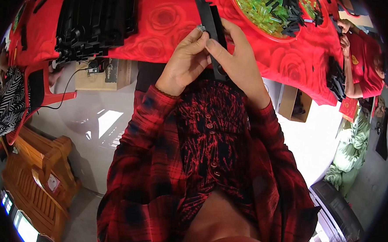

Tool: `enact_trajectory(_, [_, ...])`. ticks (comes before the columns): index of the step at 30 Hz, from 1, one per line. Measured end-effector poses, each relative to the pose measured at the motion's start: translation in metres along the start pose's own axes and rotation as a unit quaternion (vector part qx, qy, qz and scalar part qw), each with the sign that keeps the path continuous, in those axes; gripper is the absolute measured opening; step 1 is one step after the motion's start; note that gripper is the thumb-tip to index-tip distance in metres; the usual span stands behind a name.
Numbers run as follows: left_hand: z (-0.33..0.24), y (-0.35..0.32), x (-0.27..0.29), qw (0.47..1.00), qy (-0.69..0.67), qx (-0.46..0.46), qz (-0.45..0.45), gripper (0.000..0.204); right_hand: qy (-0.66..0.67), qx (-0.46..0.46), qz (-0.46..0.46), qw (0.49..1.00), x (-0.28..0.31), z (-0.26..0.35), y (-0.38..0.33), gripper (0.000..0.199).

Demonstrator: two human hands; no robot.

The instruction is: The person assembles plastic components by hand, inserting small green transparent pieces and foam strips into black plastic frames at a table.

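A long black plastic part [214, 25] reaches from the red-covered table toward my body, held slantwise in front of me. My right hand [239, 57] grips it, thumb laid across its left edge and fingers behind its right side. My left hand [186, 61] is closed at the part's left edge, its fingertips against my right thumb. A small greyish, glinting piece [201, 28] shows at the left fingertips, too small to name. The left palm side and the lower part of the black piece are partly hidden.
Stacked black plastic parts [96, 17] lie at the table's left. A red tray [268, 36] of yellow-green clear pieces and small black strips stands at the back right. Another person in red [366, 64] works at the right. Cardboard boxes [104, 74] sit below; a red chair [38, 84] is left.
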State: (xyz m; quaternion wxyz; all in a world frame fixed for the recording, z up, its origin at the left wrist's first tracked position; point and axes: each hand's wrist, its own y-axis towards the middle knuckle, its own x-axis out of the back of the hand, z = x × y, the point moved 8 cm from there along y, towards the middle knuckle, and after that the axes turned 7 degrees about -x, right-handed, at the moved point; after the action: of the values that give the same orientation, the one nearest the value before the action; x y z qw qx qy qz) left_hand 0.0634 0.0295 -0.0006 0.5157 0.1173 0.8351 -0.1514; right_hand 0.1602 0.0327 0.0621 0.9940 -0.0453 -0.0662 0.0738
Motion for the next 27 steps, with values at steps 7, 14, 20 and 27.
enact_trajectory(7, [0.001, 0.006, 0.013, 1.0, -0.011, -0.025, -0.01, 0.026, -0.121, 0.034, -0.08, 0.989, 0.01, 0.01, -0.008, 0.054])
enact_trajectory(14, [0.002, 0.005, 0.004, 1.0, 0.004, -0.024, 0.013, 0.025, 0.024, 0.022, -0.05, 0.998, 0.007, -0.01, -0.002, 0.052])
enact_trajectory(20, [0.005, 0.007, 0.008, 0.999, -0.022, -0.03, -0.008, 0.027, 0.043, 0.003, -0.058, 0.997, 0.005, -0.011, -0.002, 0.054])
enact_trajectory(27, [-0.01, 0.013, 0.018, 0.997, -0.048, -0.056, 0.003, 0.031, -0.31, 0.2, -0.037, 0.929, -0.02, 0.03, -0.021, 0.059])
